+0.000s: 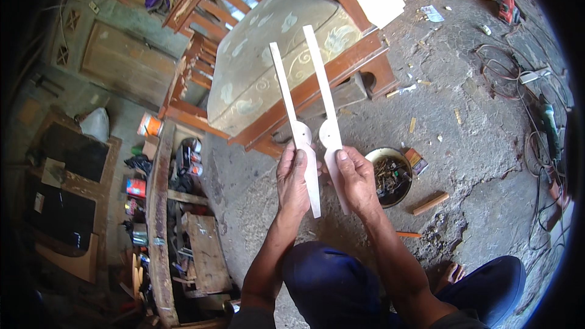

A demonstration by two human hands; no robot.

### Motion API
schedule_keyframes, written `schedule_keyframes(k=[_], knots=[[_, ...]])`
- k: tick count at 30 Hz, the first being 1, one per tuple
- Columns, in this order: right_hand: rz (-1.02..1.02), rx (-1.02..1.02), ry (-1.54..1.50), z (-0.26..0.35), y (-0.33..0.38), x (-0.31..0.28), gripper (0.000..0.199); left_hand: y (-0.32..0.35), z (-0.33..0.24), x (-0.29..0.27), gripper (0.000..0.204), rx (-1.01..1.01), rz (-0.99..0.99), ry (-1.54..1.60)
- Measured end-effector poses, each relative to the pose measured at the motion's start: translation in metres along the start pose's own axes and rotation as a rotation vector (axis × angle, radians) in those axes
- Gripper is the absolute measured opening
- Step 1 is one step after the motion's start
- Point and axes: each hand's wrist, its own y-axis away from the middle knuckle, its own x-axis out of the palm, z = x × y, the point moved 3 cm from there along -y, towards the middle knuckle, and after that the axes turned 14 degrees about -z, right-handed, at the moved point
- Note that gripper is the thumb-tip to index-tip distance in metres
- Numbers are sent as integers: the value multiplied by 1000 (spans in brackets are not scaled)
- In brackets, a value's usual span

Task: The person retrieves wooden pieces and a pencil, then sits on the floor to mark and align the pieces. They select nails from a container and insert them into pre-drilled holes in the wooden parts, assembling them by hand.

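Note:
Two long pale wooden pieces stand side by side in front of me, each with a rounded bulge and a small dark hole partway along. My left hand [294, 181] grips the left wooden piece [284, 88] near its lower end, thumb lying on its face. Around the right wooden piece [321, 76] my right hand [356, 178] is closed in the same way. The rounded bulges face each other with a narrow gap between them. Both upper ends reach up in front of a cushioned wooden chair [359, 55].
A round bowl of small hardware [370, 157] sits right of my hands, beside a small box [417, 161]. A wooden stick [431, 203] and an orange pencil-like stick [409, 234] lie on the concrete. Cables and a red power tool [507, 8] are far right; a cluttered wooden bench [159, 219] stands left.

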Motion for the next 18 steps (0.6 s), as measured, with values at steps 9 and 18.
schedule_keyframes(k=[9,18], knots=[[-159,-489,510,89,-1,8,38,20,-31,89,37,194,231,-100],[-330,-381,325,128,-5,-24,25,43,-41,132,40,388,191,-306]])
